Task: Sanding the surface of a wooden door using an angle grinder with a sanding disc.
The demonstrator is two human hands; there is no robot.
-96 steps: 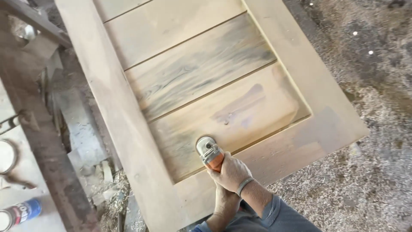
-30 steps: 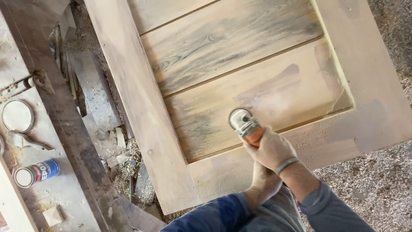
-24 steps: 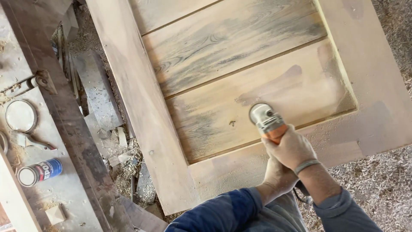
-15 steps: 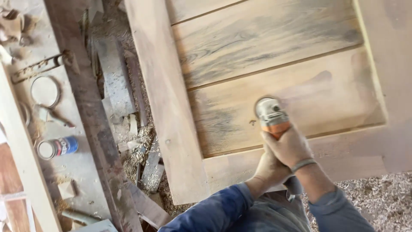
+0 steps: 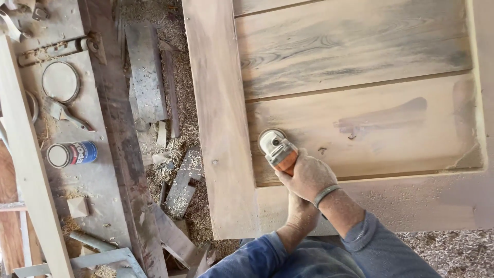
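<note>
On the far left the dusty worktop point(image 5: 98, 180) carries a small blue tin point(image 5: 71, 153) lying on its side, a round metal ring point(image 5: 60, 81) above it and a little wooden block point(image 5: 78, 207) below; none of that has shifted on the worktop, it only sits further right in my view than a moment ago, because my head has turned. Between the worktop and the door, offcuts and shavings point(image 5: 177, 154) litter the floor.

The wooden door panel point(image 5: 360, 67) lies flat in front of me, its left stile point(image 5: 218, 118) running up the middle of my view. What has changed is the angle grinder point(image 5: 278, 148): half a second ago its grey head sat out toward the middle of the lowest board, and now I have drawn it back to the left, so it rests on that board's near left corner, just beside the stile and just above the bottom rail point(image 5: 391, 201). To my mind that means the pass across the greyer, streaked wood at this end is under way, while the paler stretch to the right, with its one darker smear point(image 5: 386, 116), is already worked.

My left hand point(image 5: 302, 213) sits lower, its grip wrapped round the tail of the tool, mostly hidden behind the other. My right hand point(image 5: 307, 177), with a band at the wrist, has its grip clamped on the orange body, fingers fully closed round it, pressing the head onto the board
</note>
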